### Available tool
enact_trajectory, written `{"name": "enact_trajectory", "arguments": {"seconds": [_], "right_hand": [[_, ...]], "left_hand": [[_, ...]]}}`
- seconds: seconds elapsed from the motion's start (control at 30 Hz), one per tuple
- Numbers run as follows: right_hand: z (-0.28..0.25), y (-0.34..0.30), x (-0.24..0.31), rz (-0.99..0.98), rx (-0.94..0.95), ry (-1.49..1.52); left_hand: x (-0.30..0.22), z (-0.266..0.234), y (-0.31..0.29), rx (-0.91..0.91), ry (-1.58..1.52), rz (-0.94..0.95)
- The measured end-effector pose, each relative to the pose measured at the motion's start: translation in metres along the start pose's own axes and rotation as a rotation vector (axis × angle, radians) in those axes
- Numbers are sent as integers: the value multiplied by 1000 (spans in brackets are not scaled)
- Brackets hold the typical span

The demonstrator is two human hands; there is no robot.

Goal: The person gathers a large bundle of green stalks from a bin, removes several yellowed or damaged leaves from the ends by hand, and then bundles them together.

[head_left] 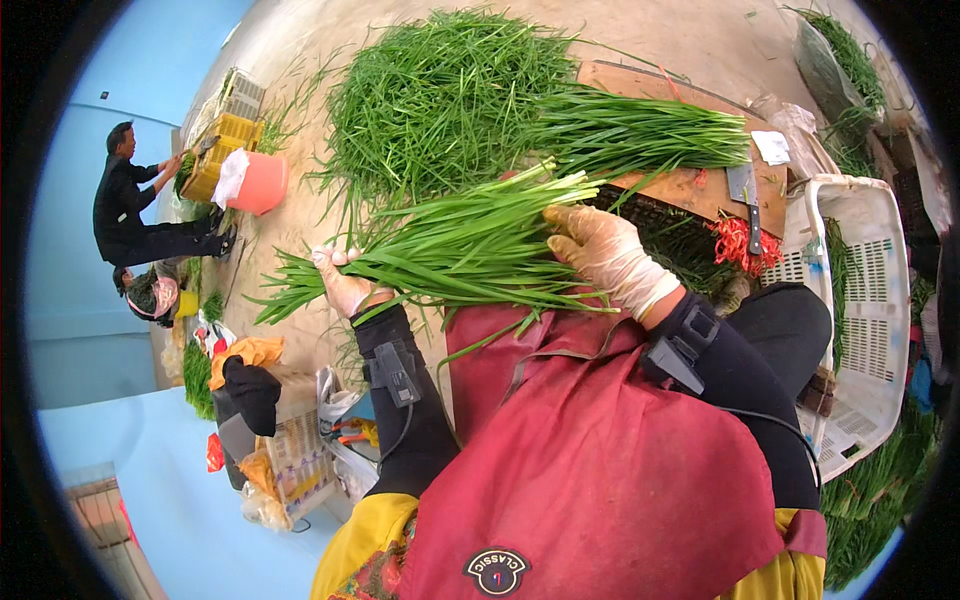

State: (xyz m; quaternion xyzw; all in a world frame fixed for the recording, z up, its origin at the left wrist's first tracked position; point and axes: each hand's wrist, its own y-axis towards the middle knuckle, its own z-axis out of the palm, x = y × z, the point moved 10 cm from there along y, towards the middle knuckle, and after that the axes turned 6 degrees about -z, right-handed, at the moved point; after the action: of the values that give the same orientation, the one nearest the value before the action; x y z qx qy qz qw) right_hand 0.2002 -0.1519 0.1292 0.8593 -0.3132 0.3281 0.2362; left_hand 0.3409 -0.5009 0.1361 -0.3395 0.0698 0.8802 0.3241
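A loose bunch of green garlic chives (470,245) with pale stem ends lies across my front, above my red apron. My left hand (345,283), in a thin whitish glove, is closed round its leafy left part. At the stem end my right hand (612,255), gloved and stained yellowish, has curled fingers gripping the bunch's right side; the fingertips are partly hidden by leaves. Just beyond, a neater pile of chives (650,135) rests on a brown wooden board (700,190). A knife (745,195) with a black handle lies on the board's right part, near red ties (742,245).
A large heap of chives (440,100) covers the floor ahead. To the right stands a white plastic basket (880,240). At far left a person in black (130,200) works by a yellow crate (228,150) and a pink bucket (263,183). A cluttered crate (303,450) sits lower left.
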Motion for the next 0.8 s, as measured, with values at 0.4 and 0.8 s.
{"name": "enact_trajectory", "arguments": {"seconds": [0.4, 0.8], "right_hand": [[-10, 17, 8, 58, -218, 133], [-6, 27, -14, -49, -107, 162]], "left_hand": [[2, 22, -9, 58, 3, -12], [-3, 18, -8, -7, 83, 22]]}}
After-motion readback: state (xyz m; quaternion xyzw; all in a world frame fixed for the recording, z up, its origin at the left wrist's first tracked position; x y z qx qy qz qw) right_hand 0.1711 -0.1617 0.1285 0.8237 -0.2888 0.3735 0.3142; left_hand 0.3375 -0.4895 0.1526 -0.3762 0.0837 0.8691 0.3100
